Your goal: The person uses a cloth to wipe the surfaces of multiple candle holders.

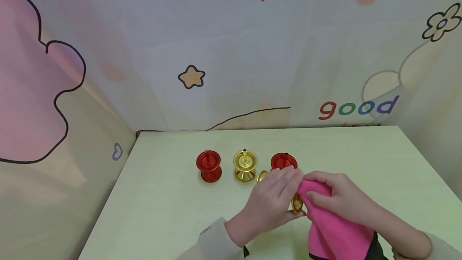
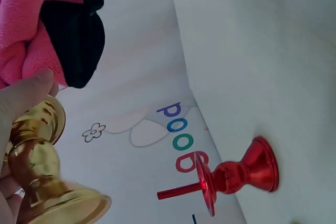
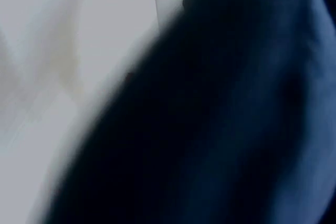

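My left hand (image 1: 272,200) grips a gold candle holder (image 2: 39,166) tipped on its side, its ends showing at either side of the hand in the head view. A pink cloth with black edging (image 1: 326,220) is pinched in my right hand (image 1: 341,198), its top against the end of the holder by the left fingers. The rest of the cloth hangs down toward me. In the right wrist view the dark side of the cloth (image 3: 184,119) blocks most of the picture.
Beyond my hands stand a red candle holder (image 1: 210,166) at left, a gold candle holder (image 1: 245,165) in the middle and another red candle holder (image 1: 284,160), partly behind my left fingers. They are on a pale table (image 1: 162,196) backed by a printed cloth wall (image 1: 231,51).
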`<state>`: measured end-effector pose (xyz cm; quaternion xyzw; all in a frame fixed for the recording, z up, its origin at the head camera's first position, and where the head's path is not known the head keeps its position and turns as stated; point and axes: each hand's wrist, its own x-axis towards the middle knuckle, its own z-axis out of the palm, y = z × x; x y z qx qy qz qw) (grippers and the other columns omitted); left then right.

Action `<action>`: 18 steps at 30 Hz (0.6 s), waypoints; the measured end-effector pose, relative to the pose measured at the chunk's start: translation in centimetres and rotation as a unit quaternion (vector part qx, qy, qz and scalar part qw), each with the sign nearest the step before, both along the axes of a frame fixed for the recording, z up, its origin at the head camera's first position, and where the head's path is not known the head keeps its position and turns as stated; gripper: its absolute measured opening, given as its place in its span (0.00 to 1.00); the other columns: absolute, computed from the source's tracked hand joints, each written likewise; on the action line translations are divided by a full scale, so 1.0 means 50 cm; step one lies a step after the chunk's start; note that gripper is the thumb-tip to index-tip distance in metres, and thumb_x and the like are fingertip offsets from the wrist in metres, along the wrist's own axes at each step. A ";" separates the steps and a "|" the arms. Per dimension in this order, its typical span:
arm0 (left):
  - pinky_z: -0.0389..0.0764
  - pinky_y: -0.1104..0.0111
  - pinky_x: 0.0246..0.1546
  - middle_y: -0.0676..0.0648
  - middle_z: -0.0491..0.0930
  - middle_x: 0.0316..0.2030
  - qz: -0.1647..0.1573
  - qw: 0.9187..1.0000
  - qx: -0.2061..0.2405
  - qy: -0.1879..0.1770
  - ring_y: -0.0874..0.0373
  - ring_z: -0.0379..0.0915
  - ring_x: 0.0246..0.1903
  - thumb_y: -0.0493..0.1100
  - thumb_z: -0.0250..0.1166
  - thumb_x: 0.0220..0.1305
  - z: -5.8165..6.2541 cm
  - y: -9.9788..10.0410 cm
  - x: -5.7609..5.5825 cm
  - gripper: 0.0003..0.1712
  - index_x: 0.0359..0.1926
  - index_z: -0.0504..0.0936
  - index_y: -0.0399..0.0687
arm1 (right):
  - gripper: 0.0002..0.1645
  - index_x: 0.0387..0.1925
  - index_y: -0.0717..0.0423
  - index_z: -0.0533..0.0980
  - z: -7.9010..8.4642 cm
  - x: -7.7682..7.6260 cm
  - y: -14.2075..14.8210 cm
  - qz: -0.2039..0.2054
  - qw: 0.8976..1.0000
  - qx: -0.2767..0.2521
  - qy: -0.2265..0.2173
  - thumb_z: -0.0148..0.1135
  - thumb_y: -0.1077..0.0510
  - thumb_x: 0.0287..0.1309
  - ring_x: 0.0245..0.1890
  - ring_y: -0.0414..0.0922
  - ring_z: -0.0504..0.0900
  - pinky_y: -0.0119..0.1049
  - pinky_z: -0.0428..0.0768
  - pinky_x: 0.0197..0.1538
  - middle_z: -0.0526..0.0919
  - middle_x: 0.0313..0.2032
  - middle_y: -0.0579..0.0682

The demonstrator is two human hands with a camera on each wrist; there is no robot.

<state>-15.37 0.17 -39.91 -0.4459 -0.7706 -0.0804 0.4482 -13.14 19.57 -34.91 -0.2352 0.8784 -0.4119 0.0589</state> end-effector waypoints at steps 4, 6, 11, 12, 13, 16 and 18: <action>0.62 0.66 0.60 0.46 0.70 0.55 -0.025 0.993 -0.024 -0.109 0.56 0.64 0.57 0.72 0.63 0.37 0.002 -0.003 0.007 0.57 0.60 0.62 0.37 | 0.16 0.44 0.58 0.74 0.000 0.007 -0.002 0.029 0.999 0.005 0.019 0.59 0.60 0.52 0.16 0.30 0.73 0.28 0.75 0.19 0.80 0.28 0.46; 0.58 0.67 0.63 0.46 0.65 0.59 -0.048 0.972 -0.056 -0.223 0.57 0.58 0.61 0.71 0.64 0.35 0.015 -0.008 0.007 0.61 0.64 0.55 0.38 | 0.14 0.42 0.55 0.75 0.001 0.010 -0.004 0.056 0.997 0.021 0.055 0.60 0.61 0.50 0.19 0.28 0.73 0.26 0.75 0.20 0.80 0.28 0.43; 0.58 0.75 0.61 0.53 0.59 0.63 -0.107 0.857 -0.125 -0.488 0.65 0.53 0.63 0.64 0.67 0.39 0.046 -0.021 -0.011 0.58 0.66 0.50 0.46 | 0.11 0.37 0.49 0.75 -0.001 0.012 -0.010 0.136 0.960 0.092 0.227 0.63 0.59 0.48 0.24 0.26 0.69 0.16 0.70 0.26 0.77 0.27 0.36; 0.59 0.76 0.60 0.54 0.60 0.63 -0.119 0.836 -0.130 -0.520 0.67 0.54 0.62 0.62 0.68 0.40 0.049 -0.024 -0.016 0.55 0.66 0.52 0.47 | 0.10 0.36 0.48 0.75 -0.002 0.012 -0.012 0.145 0.950 0.104 0.254 0.63 0.57 0.49 0.24 0.26 0.69 0.15 0.69 0.26 0.76 0.26 0.35; 0.60 0.78 0.58 0.55 0.62 0.61 -0.130 0.818 -0.133 -0.544 0.69 0.56 0.60 0.60 0.68 0.41 0.050 -0.026 -0.021 0.53 0.65 0.54 0.48 | 0.09 0.35 0.47 0.75 -0.002 0.012 -0.014 0.153 0.942 0.113 0.276 0.62 0.56 0.50 0.24 0.26 0.69 0.14 0.68 0.27 0.75 0.26 0.35; 0.64 0.81 0.54 0.57 0.66 0.58 -0.160 0.793 -0.121 -0.575 0.72 0.61 0.55 0.55 0.70 0.42 0.045 -0.028 -0.027 0.47 0.62 0.60 0.48 | 0.08 0.35 0.46 0.75 -0.005 0.012 -0.017 0.164 0.927 0.126 0.313 0.57 0.50 0.54 0.24 0.26 0.68 0.14 0.68 0.27 0.74 0.26 0.35; 0.64 0.82 0.52 0.57 0.69 0.55 -0.168 0.805 -0.094 -0.561 0.72 0.63 0.53 0.55 0.71 0.40 0.036 -0.028 -0.025 0.45 0.60 0.63 0.48 | 0.08 0.35 0.46 0.75 -0.006 0.011 -0.017 0.159 0.924 0.128 0.323 0.55 0.49 0.55 0.24 0.26 0.69 0.14 0.68 0.27 0.75 0.26 0.35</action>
